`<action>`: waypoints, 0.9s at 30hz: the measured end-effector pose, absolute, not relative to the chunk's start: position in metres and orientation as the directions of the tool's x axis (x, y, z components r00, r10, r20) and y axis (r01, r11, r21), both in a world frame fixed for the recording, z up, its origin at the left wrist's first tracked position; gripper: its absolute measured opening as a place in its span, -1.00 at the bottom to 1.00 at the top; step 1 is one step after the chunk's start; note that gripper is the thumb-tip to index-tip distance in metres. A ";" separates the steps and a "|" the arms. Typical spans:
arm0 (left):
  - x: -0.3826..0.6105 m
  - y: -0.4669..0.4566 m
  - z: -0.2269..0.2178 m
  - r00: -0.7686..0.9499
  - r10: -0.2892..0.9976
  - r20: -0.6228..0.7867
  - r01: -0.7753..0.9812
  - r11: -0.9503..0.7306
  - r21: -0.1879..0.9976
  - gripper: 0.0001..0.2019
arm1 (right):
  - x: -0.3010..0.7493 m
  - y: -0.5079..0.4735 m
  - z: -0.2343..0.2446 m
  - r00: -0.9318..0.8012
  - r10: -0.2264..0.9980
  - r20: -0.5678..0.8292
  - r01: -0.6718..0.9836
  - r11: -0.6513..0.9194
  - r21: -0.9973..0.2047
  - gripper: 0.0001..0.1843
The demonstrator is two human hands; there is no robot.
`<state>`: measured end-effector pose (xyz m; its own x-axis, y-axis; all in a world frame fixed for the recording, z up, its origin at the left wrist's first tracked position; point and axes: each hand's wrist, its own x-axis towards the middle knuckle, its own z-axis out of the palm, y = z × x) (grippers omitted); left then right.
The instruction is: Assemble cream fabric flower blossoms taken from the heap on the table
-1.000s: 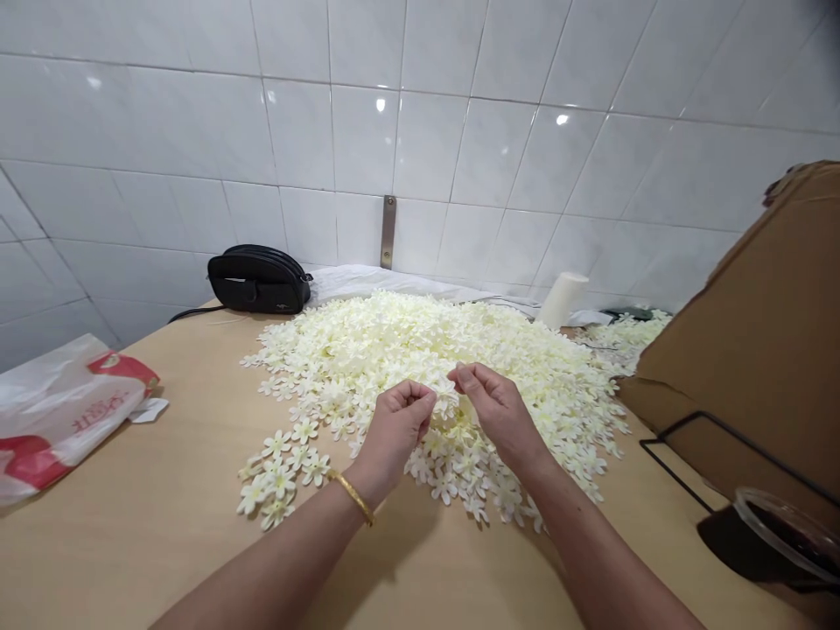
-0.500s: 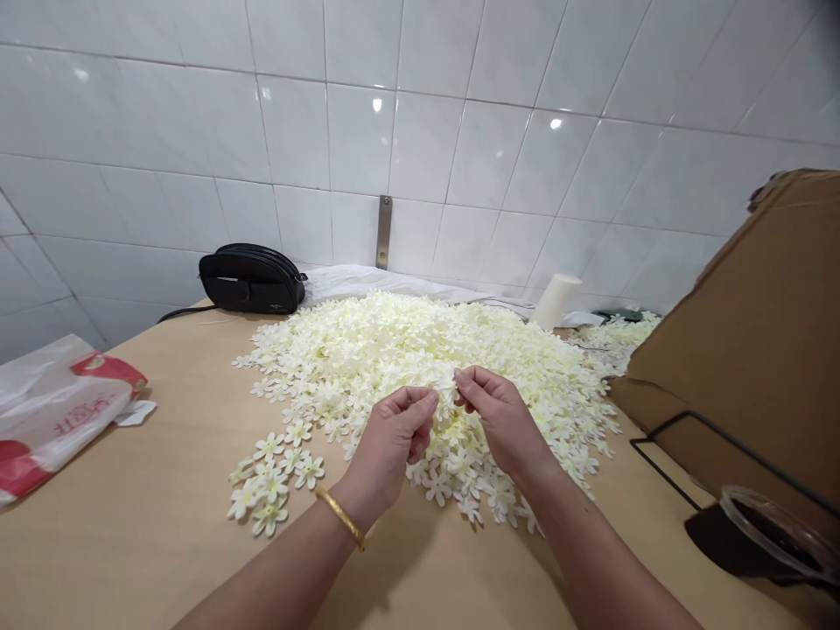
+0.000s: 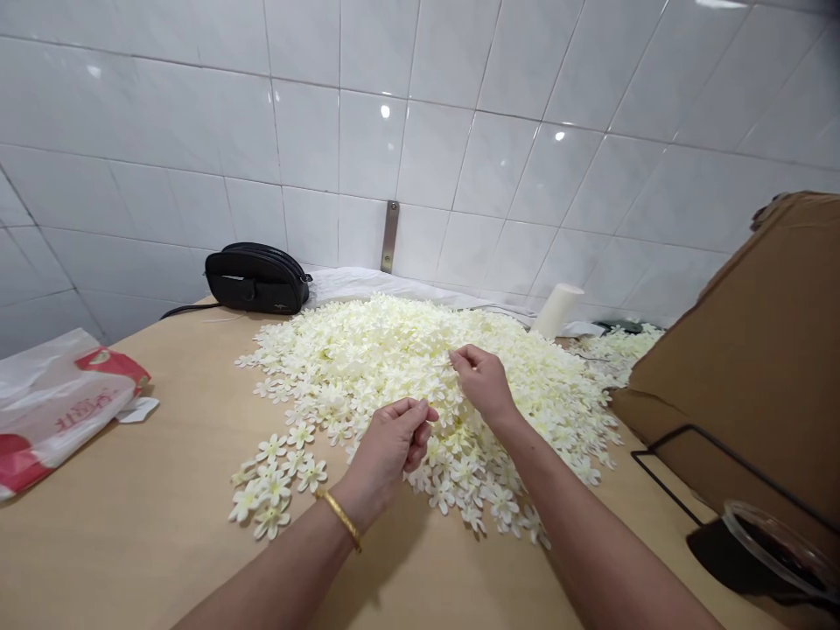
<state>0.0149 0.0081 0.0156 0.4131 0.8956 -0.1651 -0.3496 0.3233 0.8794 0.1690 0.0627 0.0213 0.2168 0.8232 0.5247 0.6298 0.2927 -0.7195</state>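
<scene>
A large heap of cream-white artificial flowers (image 3: 367,350) covers the middle of the table. My left hand (image 3: 397,437), with a gold bangle at the wrist, hovers over the heap's near edge. Its thumb and forefinger are pinched together; whatever they hold is too small to make out. Farther forward and to the right, my right hand (image 3: 482,381) is over the heap with thumb and fingertips pressed together. Any object in that pinch blends with the flowers behind it. A small separate cluster of flowers (image 3: 272,490) lies to the left of my left forearm.
A black pouch (image 3: 255,278) stands at the back left, with a red-and-white plastic bag (image 3: 79,407) at the left edge. Behind the heap is a white cone (image 3: 556,311). On the right are a cardboard box (image 3: 741,350), a black wire frame (image 3: 669,481) and a dark-filled plastic cup (image 3: 754,551).
My right hand has moved forward and slightly up, away from my left hand, over the heap. My left hand stays nearly in place, still pinched. The view has shifted slightly.
</scene>
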 end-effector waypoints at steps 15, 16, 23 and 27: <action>0.010 0.011 0.021 0.267 0.916 -0.299 -0.568 0.400 0.719 -0.42 | 0.116 -0.024 0.009 -0.189 0.751 0.633 0.637 0.584 -0.503 -0.86; 0.011 0.010 0.021 0.275 0.913 -0.301 -0.573 0.407 0.712 -0.42 | 0.115 -0.022 0.005 -0.171 0.744 0.646 0.660 0.573 -0.486 -0.85; 0.017 0.009 0.017 0.413 0.877 -0.247 -0.590 0.464 0.660 -0.70 | 0.127 -0.013 0.000 0.023 0.793 0.609 0.602 0.476 -0.641 -0.86; 0.015 0.012 0.011 0.496 0.844 -0.202 -0.536 0.481 0.694 -0.93 | 0.139 -0.008 0.002 0.116 0.903 0.414 0.381 0.345 -0.858 -0.83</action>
